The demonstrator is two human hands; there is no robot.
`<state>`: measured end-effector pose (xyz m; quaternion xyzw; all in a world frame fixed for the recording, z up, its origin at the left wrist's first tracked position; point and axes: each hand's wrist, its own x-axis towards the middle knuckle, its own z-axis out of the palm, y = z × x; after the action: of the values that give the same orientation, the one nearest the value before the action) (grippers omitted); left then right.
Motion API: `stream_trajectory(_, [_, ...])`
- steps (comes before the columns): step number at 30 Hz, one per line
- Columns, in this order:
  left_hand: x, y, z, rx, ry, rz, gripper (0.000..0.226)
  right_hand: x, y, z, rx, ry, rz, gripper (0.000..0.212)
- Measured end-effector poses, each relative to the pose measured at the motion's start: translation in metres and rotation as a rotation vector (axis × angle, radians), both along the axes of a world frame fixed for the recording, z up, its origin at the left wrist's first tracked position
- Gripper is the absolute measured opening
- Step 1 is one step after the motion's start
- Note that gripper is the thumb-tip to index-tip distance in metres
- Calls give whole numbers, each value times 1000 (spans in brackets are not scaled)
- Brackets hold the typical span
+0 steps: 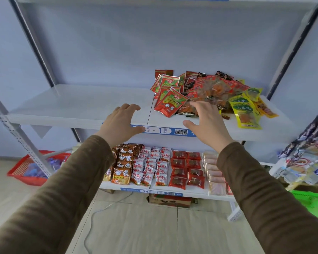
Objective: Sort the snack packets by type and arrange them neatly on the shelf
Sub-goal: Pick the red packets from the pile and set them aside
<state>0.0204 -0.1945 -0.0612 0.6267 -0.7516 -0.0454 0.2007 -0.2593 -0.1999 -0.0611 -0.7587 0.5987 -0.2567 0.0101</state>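
Note:
A mixed heap of snack packets lies on the right half of the white upper shelf: red-and-green packets at its left, clear orange-and-red packets in the middle, yellow packets at the right. My left hand hovers open over the shelf's front edge, left of the heap, touching no packet. My right hand is open with fingers spread, its fingertips at the heap's front edge near a red-and-green packet. Neither hand holds anything.
The lower shelf carries sorted rows: orange packets, white-and-red packets, red packets and pale packets. A red basket sits on the floor at left, a green basket at right, a cardboard box below.

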Motion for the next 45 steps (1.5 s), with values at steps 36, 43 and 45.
stream_trajectory(36, [2,-330,-45,156,131,-318,73,13,-265,-50,219,-38,-254,74])
stream_trajectory(43, [-5,-364,-61,199,245,-341,69,9,-294,-55,286,18,-219,92])
stream_trajectory(45, [-9,-374,-64,202,262,-353,66,9,-299,-56,334,105,-215,106])
